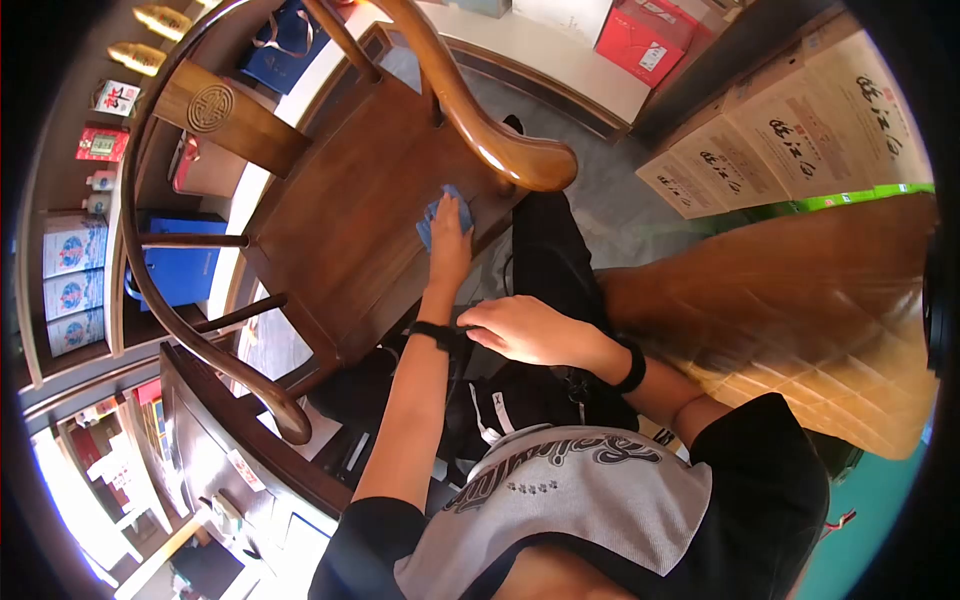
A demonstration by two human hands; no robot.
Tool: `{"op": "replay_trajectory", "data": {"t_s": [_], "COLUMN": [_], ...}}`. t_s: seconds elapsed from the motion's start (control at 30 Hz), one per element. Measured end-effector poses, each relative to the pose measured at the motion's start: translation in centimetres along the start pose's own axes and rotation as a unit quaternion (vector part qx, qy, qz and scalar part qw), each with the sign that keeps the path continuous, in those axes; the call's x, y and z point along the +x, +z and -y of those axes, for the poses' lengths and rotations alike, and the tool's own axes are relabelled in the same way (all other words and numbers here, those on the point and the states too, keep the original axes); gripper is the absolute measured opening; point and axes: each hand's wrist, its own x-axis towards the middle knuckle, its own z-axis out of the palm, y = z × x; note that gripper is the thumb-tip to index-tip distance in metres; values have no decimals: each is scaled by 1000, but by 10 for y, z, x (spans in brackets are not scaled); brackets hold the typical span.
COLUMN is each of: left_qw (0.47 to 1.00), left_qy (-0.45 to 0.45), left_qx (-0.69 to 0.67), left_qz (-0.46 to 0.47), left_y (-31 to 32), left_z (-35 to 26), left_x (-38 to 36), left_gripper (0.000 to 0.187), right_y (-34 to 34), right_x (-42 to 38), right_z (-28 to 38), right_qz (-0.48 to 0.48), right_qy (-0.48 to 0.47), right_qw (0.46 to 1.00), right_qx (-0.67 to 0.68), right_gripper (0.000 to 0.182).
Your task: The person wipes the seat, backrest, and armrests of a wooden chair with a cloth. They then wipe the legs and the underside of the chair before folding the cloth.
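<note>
On the chair [340,200], your left hand [452,240] grasps a blue cloth [428,222]; beside the chair, your right hand [530,330] half-curls, its grip unclear.

Reads as a small retail shop, likely gift or packaged goods. Evidence: wall shelves [114,255] on the left with matching white-and-blue boxes [73,250] stacked in a column, plus gold ornaments [138,58] and small red-and-white items. Blue gift bag [285,42] with ribbon handles near the shelving. Red box [645,45] on a long pale ledge [520,42]. Printed brown cartons [790,130] with large Chinese characters, packed side by side, stock style. Grey smooth floor [600,165]. Carved wooden armchair [345,190] fits shop seating.
</note>
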Motion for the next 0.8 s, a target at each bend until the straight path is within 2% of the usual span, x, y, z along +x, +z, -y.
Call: {"op": "replay_trajectory", "data": {"t_s": [0.1, 0.2, 0.23, 0.3, 0.4, 0.43, 0.57, 0.63, 0.7, 0.8], "left_qw": [975, 957, 962, 957, 960, 963, 961, 965, 950, 955], "left_qy": [-134, -183, -139, -110, 83, 112, 239, 241, 263, 243], "left_qx": [-172, -196, -183, -191, -65, -79, 65, 56, 155, 155], "left_qz": [-42, -111, -150, -187, -258, -230, -126, -82, -61, -72], "left_y": [-28, -65, -76, -100, -124, -127, -101, -74, -64, -59], "left_z": [-9, -33, -45, -71, -129, -145, -183, -189, -194, -198], "left_x": [-11, -3, 2, 16, 40, 45, 63, 65, 63, 61], "left_gripper": [54, 48, 50, 51, 54, 60, 71, 69, 63, 64], "right_y": [-16, -32, -37, -47, -56, -58, -59, -58, -57, -56], "right_x": [-6, -10, -11, -12, -17, -19, -21, -21, -23, -24], "right_z": [17, 34, 41, 52, 65, 68, 69, 64, 62, 59], "right_qz": [-1, -16, -16, -28, -64, -72, -102, -104, -87, -67], "right_qy": [-6, -37, -48, -65, -87, -85, -89, -81, -62, -56], "right_qw": [1000, 998, 998, 995, 988, 985, 972, 971, 973, 969], "right_qx": [20, 45, 47, 66, 112, 135, 193, 199, 207, 232], "right_gripper": [17, 18, 19, 20, 20, 19, 19, 20, 21, 21]}}
